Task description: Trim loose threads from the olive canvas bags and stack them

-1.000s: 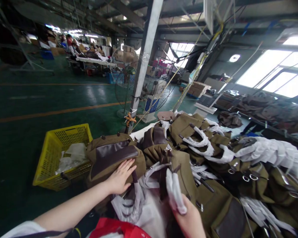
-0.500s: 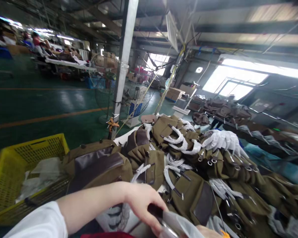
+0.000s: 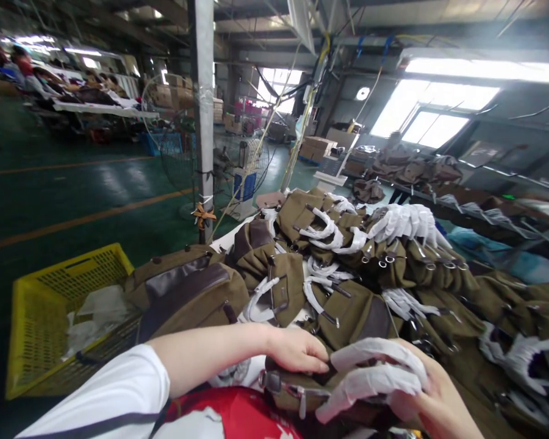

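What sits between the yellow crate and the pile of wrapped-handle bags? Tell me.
In the head view, one olive bag with brown trim lies between the yellow crate and the pile.

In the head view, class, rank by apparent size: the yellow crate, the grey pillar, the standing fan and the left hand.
1. yellow crate
2. grey pillar, tall but narrow
3. standing fan, farther off, so unsure against the pillar
4. left hand, smallest though nearest

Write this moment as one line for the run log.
left hand: resting on olive canvas bag | right hand: gripping white paper-wrapped bag handles | beside: yellow plastic crate
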### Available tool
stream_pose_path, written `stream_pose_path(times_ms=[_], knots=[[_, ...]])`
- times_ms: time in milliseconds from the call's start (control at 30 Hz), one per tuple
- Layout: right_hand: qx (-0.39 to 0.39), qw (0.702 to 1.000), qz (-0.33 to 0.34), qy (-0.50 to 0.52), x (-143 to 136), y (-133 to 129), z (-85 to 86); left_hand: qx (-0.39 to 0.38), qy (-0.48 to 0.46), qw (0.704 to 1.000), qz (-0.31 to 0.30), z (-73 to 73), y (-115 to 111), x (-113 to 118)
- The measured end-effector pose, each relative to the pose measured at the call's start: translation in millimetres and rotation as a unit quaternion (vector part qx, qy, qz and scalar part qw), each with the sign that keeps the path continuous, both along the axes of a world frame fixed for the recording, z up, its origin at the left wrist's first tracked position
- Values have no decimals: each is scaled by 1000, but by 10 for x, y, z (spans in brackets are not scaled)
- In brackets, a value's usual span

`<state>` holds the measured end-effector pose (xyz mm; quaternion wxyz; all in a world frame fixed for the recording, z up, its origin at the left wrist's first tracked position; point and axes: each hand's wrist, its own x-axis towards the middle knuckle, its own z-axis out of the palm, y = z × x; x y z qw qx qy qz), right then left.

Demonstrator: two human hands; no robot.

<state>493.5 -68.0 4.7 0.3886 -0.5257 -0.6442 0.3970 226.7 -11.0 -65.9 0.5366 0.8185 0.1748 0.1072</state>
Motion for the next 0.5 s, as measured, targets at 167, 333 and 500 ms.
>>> stream_pose_path(times_ms=[167,333,500], knots=[[-2,999,-35,24,-48,15,62,-246,-46,968,-11,-74,-6,73],[52,994,6,-92,51,-18,117,-245,-43,967,54,-61,-112,169],[242,944,-68,-214,-223,-401,208,-349,-83,882,307,-211,-96,300]])
